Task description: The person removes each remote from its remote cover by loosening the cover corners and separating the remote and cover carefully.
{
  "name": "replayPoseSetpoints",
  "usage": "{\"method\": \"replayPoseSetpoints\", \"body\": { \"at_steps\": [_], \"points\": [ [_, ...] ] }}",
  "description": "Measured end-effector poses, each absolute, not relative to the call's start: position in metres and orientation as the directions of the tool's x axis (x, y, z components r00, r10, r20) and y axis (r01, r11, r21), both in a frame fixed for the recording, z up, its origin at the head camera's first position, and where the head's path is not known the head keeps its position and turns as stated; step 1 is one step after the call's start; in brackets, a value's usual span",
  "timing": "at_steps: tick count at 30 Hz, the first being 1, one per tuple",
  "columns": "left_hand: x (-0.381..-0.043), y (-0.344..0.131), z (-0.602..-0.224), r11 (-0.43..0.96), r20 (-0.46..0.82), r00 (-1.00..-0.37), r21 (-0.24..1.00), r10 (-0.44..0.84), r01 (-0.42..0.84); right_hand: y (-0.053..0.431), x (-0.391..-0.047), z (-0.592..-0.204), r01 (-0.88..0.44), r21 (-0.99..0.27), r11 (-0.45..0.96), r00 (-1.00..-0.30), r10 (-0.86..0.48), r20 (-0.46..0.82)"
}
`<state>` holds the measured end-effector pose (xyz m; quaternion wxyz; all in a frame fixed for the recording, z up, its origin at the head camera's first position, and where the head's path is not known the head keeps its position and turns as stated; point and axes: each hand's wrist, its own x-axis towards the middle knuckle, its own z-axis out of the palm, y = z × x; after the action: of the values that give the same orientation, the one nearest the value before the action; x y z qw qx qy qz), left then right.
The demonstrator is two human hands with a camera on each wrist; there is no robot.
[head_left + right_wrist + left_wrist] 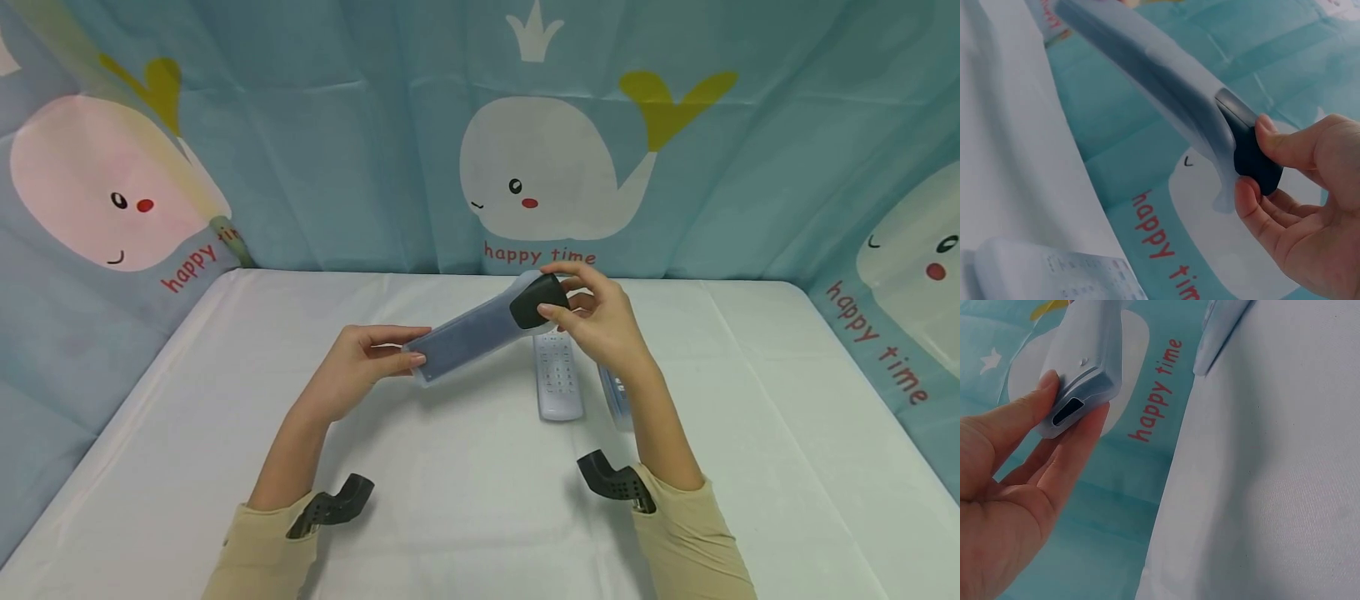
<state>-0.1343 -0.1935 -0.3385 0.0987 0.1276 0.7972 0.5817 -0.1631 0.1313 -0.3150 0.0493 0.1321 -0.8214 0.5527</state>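
Above the table, a remote control point(538, 302) sits inside a translucent bluish sleeve point(468, 340), held tilted with its right end higher. Its black end sticks out of the sleeve. My left hand point(348, 367) pinches the sleeve's lower end between thumb and fingers; the left wrist view shows a dark slot in that end of the sleeve point(1094, 369). With thumb and fingers, my right hand point(600, 321) grips the remote's black end, also seen in the right wrist view as a black end piece point(1250, 147). The remote's buttons face away from the head view.
A pale remote control point(558, 379) with buttons facing up lies on the white-covered table point(465, 500) below the right hand. Beside it is another remote point(617, 396), partly hidden by the right forearm. A blue whale-print curtain point(360, 167) hangs behind the table.
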Motion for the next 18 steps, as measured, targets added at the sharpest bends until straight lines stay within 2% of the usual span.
{"method": "replayPoseSetpoints", "body": {
  "at_steps": [18],
  "points": [
    [-0.1343, -0.1939, -0.3384, 0.289, 0.009, -0.946, 0.951, 0.323, 0.108, 0.1341, -0.1621, -0.3128, -0.257, -0.892, 0.372, -0.965, -0.147, 0.216]
  ]
}}
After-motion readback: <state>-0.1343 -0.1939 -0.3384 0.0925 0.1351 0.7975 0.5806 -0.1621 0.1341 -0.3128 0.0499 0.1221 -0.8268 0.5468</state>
